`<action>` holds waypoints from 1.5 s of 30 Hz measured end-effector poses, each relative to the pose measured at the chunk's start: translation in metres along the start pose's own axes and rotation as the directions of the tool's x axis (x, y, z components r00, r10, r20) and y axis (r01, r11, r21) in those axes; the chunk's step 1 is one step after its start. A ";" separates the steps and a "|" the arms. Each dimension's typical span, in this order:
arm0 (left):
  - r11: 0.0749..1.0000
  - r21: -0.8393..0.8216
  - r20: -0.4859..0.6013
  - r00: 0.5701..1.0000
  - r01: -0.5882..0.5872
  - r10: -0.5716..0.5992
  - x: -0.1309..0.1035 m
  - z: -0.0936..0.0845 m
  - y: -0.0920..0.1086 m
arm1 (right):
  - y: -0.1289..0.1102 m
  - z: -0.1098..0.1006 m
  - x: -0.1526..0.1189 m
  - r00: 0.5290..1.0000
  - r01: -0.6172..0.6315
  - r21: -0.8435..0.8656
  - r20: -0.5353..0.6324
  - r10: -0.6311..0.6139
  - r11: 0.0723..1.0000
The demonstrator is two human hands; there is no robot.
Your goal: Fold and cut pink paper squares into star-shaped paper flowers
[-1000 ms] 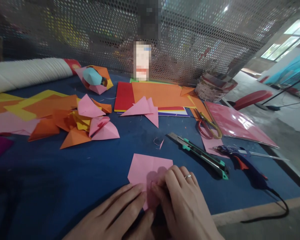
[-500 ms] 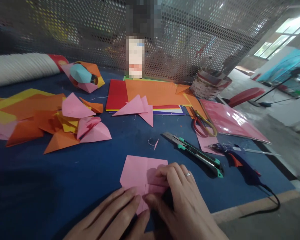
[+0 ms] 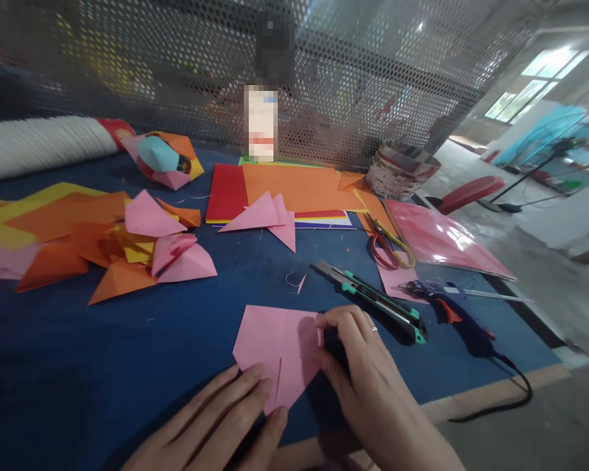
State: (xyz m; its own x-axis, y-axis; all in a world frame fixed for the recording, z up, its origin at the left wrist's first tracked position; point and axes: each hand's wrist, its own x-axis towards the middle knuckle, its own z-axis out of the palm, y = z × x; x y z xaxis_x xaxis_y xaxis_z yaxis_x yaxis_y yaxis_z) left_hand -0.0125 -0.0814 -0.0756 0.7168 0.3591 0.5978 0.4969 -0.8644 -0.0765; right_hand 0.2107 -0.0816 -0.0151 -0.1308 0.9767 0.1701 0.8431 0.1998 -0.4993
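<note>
A pink sheet of paper point(image 3: 262, 337) with several sides and creases lies near the table's front edge. My left hand point(image 3: 220, 418) rests open on its lower left part, the fingers stretched out. At the right edge of the sheet, my right hand point(image 3: 358, 366) pinches the paper between thumb and fingers. A short slit or crease line runs up from the lower part of the sheet. Just beyond my right hand lies a utility knife point(image 3: 373, 301) with its blade out. A small pink scrap point(image 3: 301, 284) sits behind the sheet.
Folded paper pieces point(image 3: 122, 248) spread over the left. Coloured sheets point(image 3: 294, 186) are stacked at the back, with scissors point(image 3: 390, 245) beside them. A glue gun point(image 3: 459, 314) lies right, its cable over the table edge. A basket point(image 3: 397, 171) stands near the mesh panel point(image 3: 334, 111).
My right hand has moved from over the pink sheet to its right edge, and the right part of the paper now lies opened out flat. My left hand has stayed in place.
</note>
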 end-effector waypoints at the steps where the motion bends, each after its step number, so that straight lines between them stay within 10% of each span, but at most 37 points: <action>1: 1.000 0.009 0.012 1.000 -0.026 0.026 0.000 0.000 0.000 | 0.000 -0.001 0.000 1.000 0.003 -0.007 -0.004 -0.003 1.000; 9: 0.994 -0.088 -0.145 0.986 0.067 -0.080 0.012 0.000 0.004 | -0.008 -0.014 0.012 0.994 0.034 -0.086 0.103 -0.025 0.996; 19: 1.000 -0.013 -0.021 1.000 0.000 -0.001 0.029 -0.033 -0.004 | -0.012 -0.025 0.031 0.994 0.053 -0.056 0.098 -0.048 0.997; 32: 0.997 0.024 -0.121 0.990 0.071 -0.068 0.024 -0.024 0.003 | -0.011 -0.045 -0.025 0.965 0.073 0.117 0.241 -0.099 0.990; 38: 0.990 0.105 0.040 0.995 0.089 -0.094 0.029 -0.025 -0.001 | -0.009 -0.037 -0.037 0.945 0.232 -0.001 0.239 -0.225 0.973; 41: 0.991 0.043 -0.080 0.989 0.127 -0.123 0.029 -0.026 0.003 | -0.011 -0.032 -0.034 0.940 0.273 -0.081 0.236 -0.248 0.959; 45: 0.999 -0.007 -0.042 0.998 -0.038 0.038 0.026 -0.028 0.006 | -0.011 -0.026 -0.030 0.934 0.318 -0.102 0.204 -0.293 0.943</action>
State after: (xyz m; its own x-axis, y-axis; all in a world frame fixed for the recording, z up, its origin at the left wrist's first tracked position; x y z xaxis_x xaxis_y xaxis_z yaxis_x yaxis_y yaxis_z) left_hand -0.0045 -0.0869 -0.0380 0.7140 0.3107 0.6274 0.4655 -0.8800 -0.0939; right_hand 0.2190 -0.1154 0.0078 -0.4758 0.8697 0.1314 0.8063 0.4910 -0.3298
